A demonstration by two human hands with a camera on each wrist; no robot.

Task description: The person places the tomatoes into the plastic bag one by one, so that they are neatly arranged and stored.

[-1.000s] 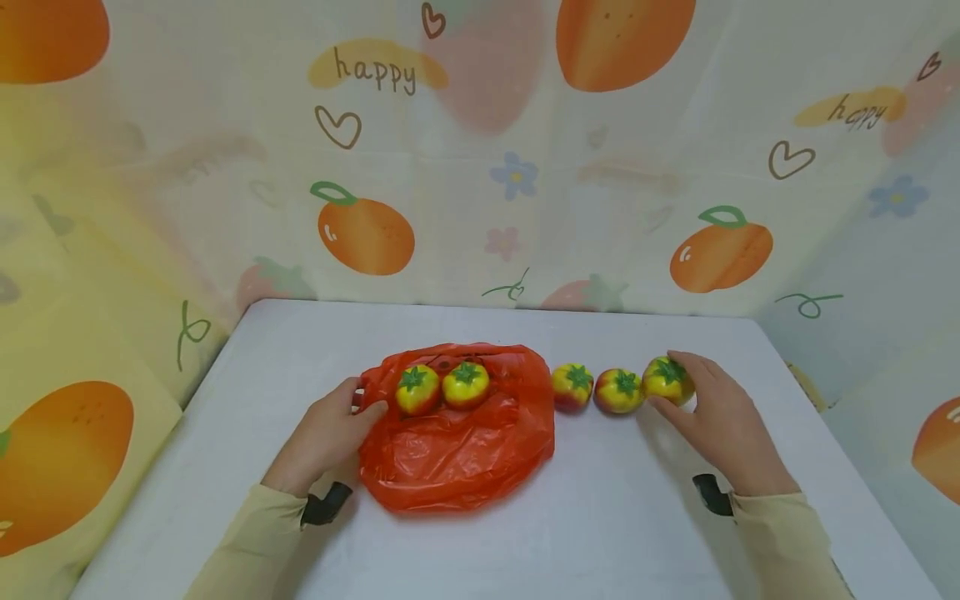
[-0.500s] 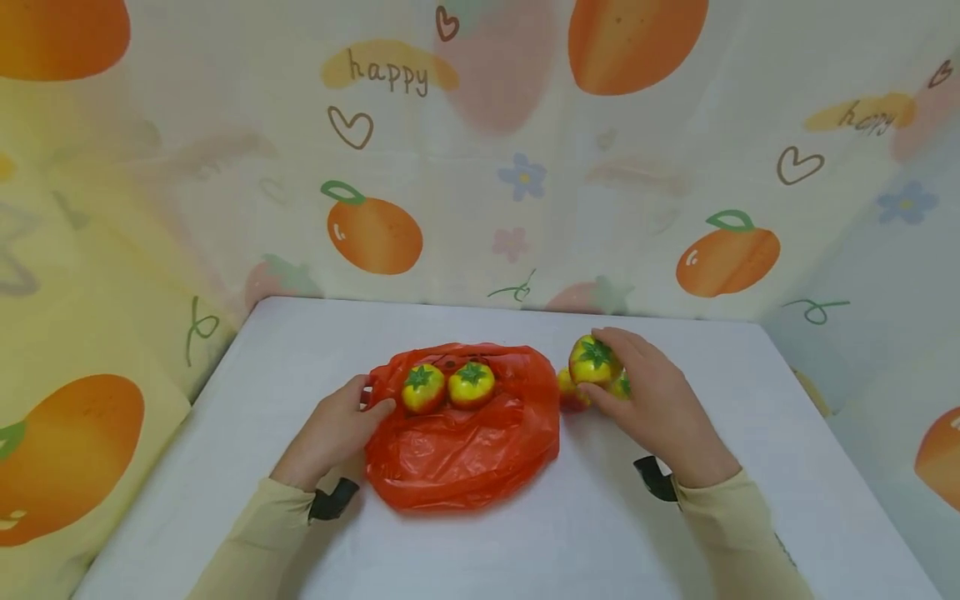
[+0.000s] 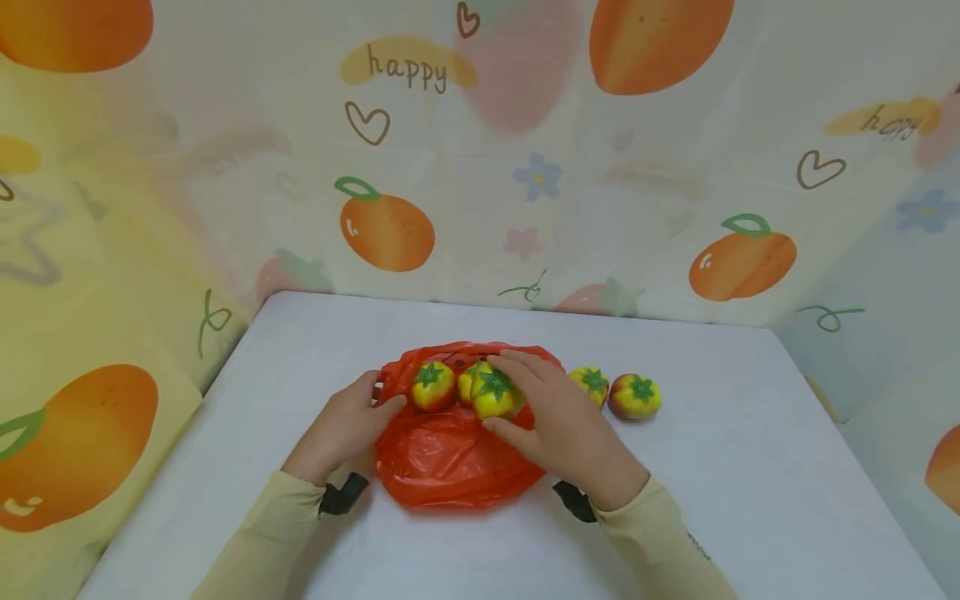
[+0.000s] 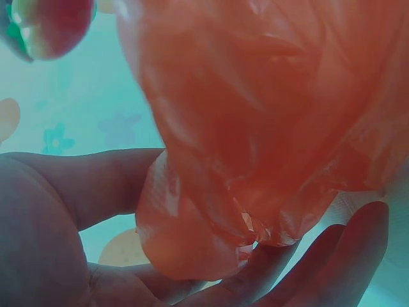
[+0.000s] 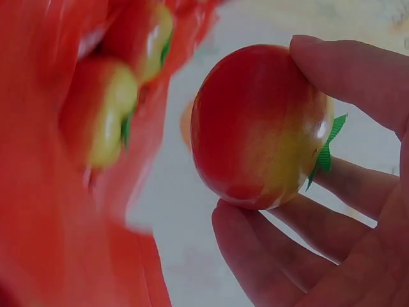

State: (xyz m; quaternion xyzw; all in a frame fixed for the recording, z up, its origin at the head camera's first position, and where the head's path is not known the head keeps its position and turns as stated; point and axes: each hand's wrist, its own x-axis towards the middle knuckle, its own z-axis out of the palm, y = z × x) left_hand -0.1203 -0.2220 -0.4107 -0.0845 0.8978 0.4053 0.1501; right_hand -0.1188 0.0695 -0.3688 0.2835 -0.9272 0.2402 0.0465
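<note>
Watching remotely, I see the right hand (image 3: pixel 566 421) pinching a glossy fruit (image 5: pixel 255 128) between thumb and fingers above the red bag (image 3: pixel 450 467), whose rim the left hand (image 3: pixel 341 429) pinches. I'd expect the fruit light, stiff, slippery (best held round its waist); only the right wrist view plainly shows its red underside.

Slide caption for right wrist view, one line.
Right hand holding a red-and-yellow fruit, with two similar fruits against a red plastic bag.
</note>
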